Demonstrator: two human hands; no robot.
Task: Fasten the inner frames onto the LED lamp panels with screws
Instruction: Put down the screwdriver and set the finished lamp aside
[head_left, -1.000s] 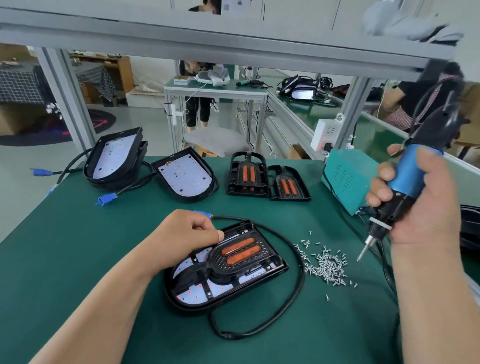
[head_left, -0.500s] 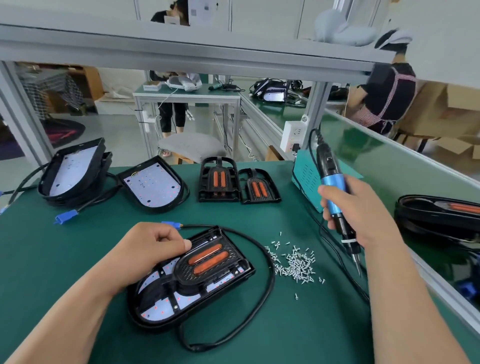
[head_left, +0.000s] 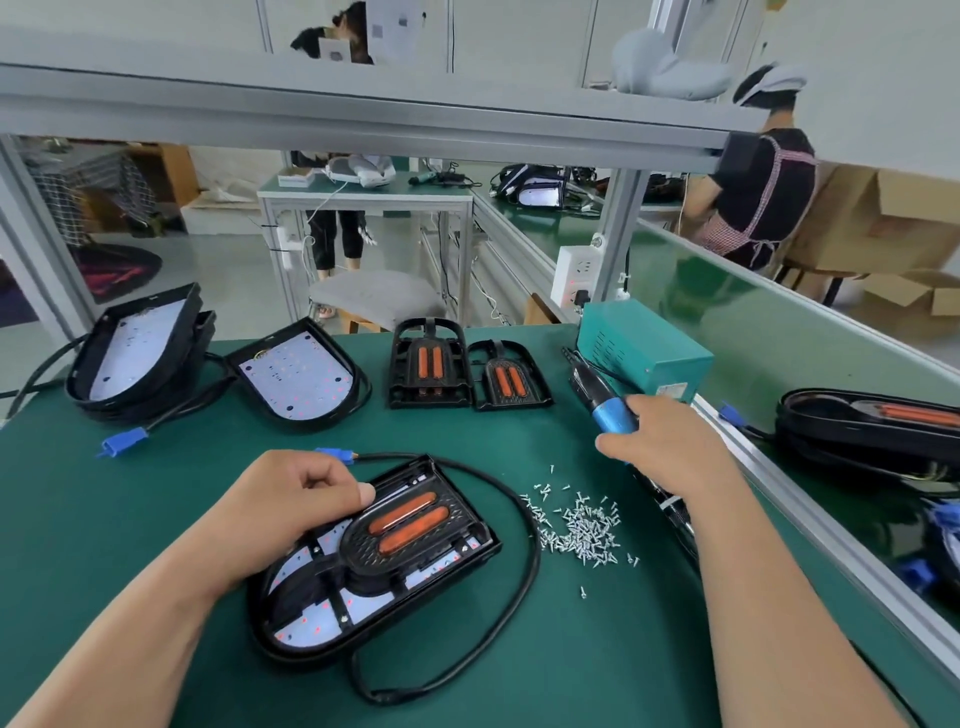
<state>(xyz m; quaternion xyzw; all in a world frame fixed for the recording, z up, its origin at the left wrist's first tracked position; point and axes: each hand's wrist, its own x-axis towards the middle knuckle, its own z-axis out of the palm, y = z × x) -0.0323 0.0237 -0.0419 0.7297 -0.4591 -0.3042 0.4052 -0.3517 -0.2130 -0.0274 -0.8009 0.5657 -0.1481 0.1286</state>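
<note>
An LED lamp panel (head_left: 306, 631) with a black inner frame (head_left: 415, 525) and two orange strips lies on the green mat in front of me. My left hand (head_left: 291, 504) rests curled on its far left corner, thumb against the frame. My right hand (head_left: 670, 447) grips a blue electric screwdriver (head_left: 608, 410), lying low along the mat's right edge. A pile of small silver screws (head_left: 584, 530) lies between the panel and my right arm.
Bare LED panels (head_left: 298, 382) and a stack of them (head_left: 140, 353) sit at the back left, two spare inner frames (head_left: 467, 371) at the back centre, a teal power box (head_left: 644, 348) at the back right. Assembled lamps (head_left: 872, 431) lie beyond the right rail. A black cable (head_left: 519, 571) loops round the panel.
My right hand has lowered the screwdriver from raised and upright down to the mat at the right. The left hand has stayed on the panel.
</note>
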